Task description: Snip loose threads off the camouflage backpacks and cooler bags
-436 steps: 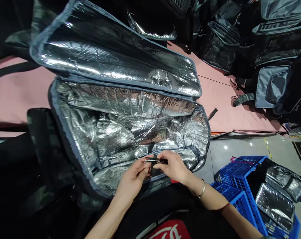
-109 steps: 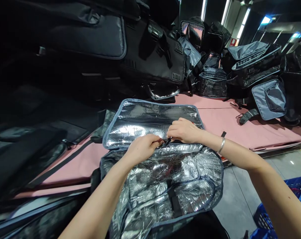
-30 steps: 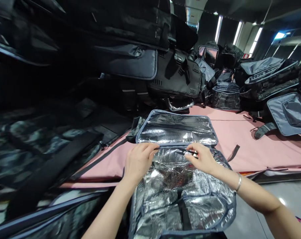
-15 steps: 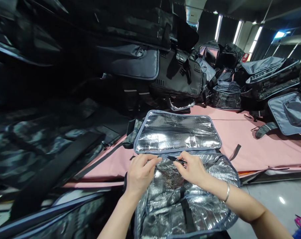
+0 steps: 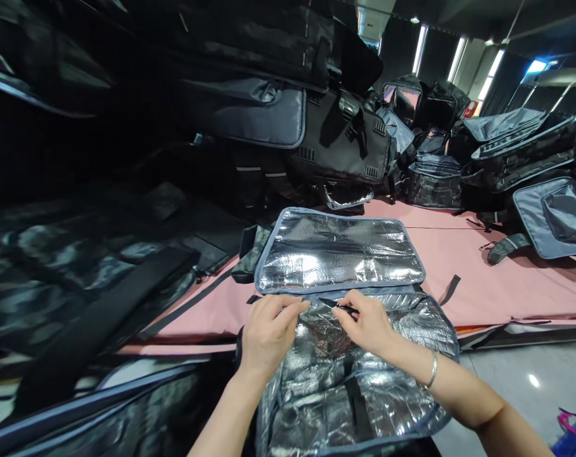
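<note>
An open bag point(image 5: 316, 412) with a silver foil lining and grey-blue edge binding lies before me, its foil-lined lid point(image 5: 340, 251) folded back flat. At the seam between lid and body, my left hand point(image 5: 271, 330) is closed in a pinch; what sits between its fingertips is too small to make out. My right hand point(image 5: 366, 320) grips small black thread snips point(image 5: 333, 304), their pointed tip aimed left at the left fingertips, a short gap away. A black strap point(image 5: 357, 406) crosses the lining lower down.
Dark bags are piled high at the left and behind, including a black one point(image 5: 340, 139) with a buckle. More grey-lined bags point(image 5: 549, 209) stand at the right on the pink-covered table point(image 5: 440, 254). A camouflage bag point(image 5: 126, 419) is at the lower left, pale floor point(image 5: 530, 393) at the lower right.
The view has shifted very slightly. Both hands, the snips and the bag stay practically where they were.
</note>
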A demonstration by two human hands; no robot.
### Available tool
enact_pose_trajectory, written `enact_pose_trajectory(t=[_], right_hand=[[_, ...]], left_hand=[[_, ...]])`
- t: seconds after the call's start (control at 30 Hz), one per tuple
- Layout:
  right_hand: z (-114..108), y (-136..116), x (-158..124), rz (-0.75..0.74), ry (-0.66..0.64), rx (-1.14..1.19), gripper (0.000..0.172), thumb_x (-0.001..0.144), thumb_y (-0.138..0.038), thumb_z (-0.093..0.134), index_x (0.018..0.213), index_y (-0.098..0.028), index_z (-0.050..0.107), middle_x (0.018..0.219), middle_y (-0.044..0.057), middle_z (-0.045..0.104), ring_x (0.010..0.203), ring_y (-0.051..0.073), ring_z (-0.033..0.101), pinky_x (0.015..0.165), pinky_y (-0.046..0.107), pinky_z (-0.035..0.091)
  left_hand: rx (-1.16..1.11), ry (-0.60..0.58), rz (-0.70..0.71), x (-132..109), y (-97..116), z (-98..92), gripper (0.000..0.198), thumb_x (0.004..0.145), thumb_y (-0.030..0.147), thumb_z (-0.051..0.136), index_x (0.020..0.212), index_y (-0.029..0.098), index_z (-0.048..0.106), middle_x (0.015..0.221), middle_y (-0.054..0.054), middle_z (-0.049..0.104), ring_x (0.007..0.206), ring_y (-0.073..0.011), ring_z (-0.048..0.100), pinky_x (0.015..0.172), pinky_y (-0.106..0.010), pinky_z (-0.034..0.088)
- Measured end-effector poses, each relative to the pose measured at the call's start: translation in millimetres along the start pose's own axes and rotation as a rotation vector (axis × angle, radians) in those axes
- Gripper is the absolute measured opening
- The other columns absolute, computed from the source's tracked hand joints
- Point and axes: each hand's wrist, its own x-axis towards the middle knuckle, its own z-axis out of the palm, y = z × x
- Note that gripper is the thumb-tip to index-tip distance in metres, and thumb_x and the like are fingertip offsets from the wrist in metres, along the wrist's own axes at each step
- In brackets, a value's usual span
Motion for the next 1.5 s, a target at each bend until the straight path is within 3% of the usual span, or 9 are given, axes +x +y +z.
enact_pose_trajectory(t=[0.23,0.43,0.63,0.8,0.93,1.03,1.2,1.37,1.5], right_hand=[[-3,-2,2,-0.032,-0.042,-0.048,0.012,0.086,-0.032,0.054,0.086,-0.020,0.058,0.076,0.001,0.066,0.068,0.015,0.064,0.062,0.023,0.048],[-6,-4,-3,0.067,-0.023,0.004,0.016,0.085,-0.035,0.056,0.089,-0.020,0.057,0.073,0.000,0.065,0.060,0.013,0.061,0.060,0.022,0.047],[-4,-7,-6,-0.004,-0.059,-0.028,0.012,0.086,-0.032,0.055,0.085,-0.021,0.059,0.076,0.000,0.066,0.065,0.014,0.062,0.059,0.022,0.046],[-8,-4,-12,0.034,-0.036,0.019,0.013,0.085,-0.033,0.057,0.089,-0.021,0.058,0.079,0.000,0.067,0.062,0.014,0.061,0.059,0.022,0.046],[-20,-3,-20,-0.067,-0.047,-0.003,0.015,0.087,-0.035,0.054,0.086,-0.020,0.059,0.076,0.000,0.067,0.059,0.013,0.060,0.055,0.022,0.043],[-39,-2,-25,-0.085,0.023,0.002,0.017,0.088,-0.035,0.053,0.091,-0.018,0.057,0.070,0.000,0.064,0.056,0.013,0.058,0.053,0.022,0.043],[-69,15,-21,-0.102,0.137,-0.142,0.016,0.091,-0.025,0.049,0.105,-0.017,0.053,0.088,0.007,0.064,0.079,0.019,0.061,0.072,0.031,0.047],[-83,37,-6,-0.130,0.028,-0.241,0.019,0.079,-0.016,0.064,0.097,-0.019,0.058,0.088,0.004,0.062,0.079,0.018,0.058,0.069,0.027,0.044],[-80,44,2,-0.155,-0.036,-0.266,0.033,0.072,0.003,0.050,0.090,-0.020,0.063,0.091,0.001,0.064,0.085,0.015,0.059,0.071,0.023,0.042]], left_hand=[[-0.007,0.008,-0.005,-3,0,1.0,0.021,0.080,0.001,0.052,0.085,0.019,0.063,0.076,-0.003,0.062,0.071,-0.0160,0.056,0.064,-0.029,0.043],[0.002,0.018,-0.004,-3,4,-0.6,0.021,0.081,0.003,0.051,0.084,0.020,0.063,0.076,-0.003,0.063,0.071,-0.0153,0.058,0.064,-0.029,0.044],[-0.020,0.015,-0.023,-5,9,-4.7,0.025,0.079,0.002,0.051,0.085,0.022,0.064,0.076,-0.002,0.064,0.071,-0.0147,0.060,0.065,-0.028,0.046],[-0.027,0.006,-0.030,-9,12,-8.2,0.025,0.079,0.002,0.053,0.087,0.023,0.064,0.078,-0.002,0.065,0.074,-0.0152,0.061,0.067,-0.028,0.046],[-0.003,0.004,0.002,-12,17,-11.9,0.024,0.078,0.001,0.055,0.089,0.021,0.063,0.078,-0.002,0.065,0.074,-0.0160,0.061,0.066,-0.029,0.045],[0.009,0.009,0.019,-14,22,-15.9,0.026,0.077,0.000,0.057,0.090,0.022,0.062,0.078,-0.002,0.065,0.073,-0.0163,0.061,0.065,-0.030,0.045],[0.014,0.034,0.048,-15,31,-22.0,0.028,0.075,-0.001,0.059,0.091,0.022,0.061,0.078,-0.003,0.066,0.071,-0.0171,0.062,0.066,-0.032,0.045],[0.015,0.018,0.062,-15,36,-23.1,0.026,0.078,0.000,0.057,0.092,0.021,0.060,0.079,-0.003,0.066,0.071,-0.0167,0.061,0.064,-0.032,0.045],[0.001,0.020,0.057,-14,37,-22.9,0.023,0.079,0.002,0.057,0.091,0.022,0.061,0.078,-0.002,0.066,0.070,-0.0158,0.060,0.065,-0.031,0.044]])
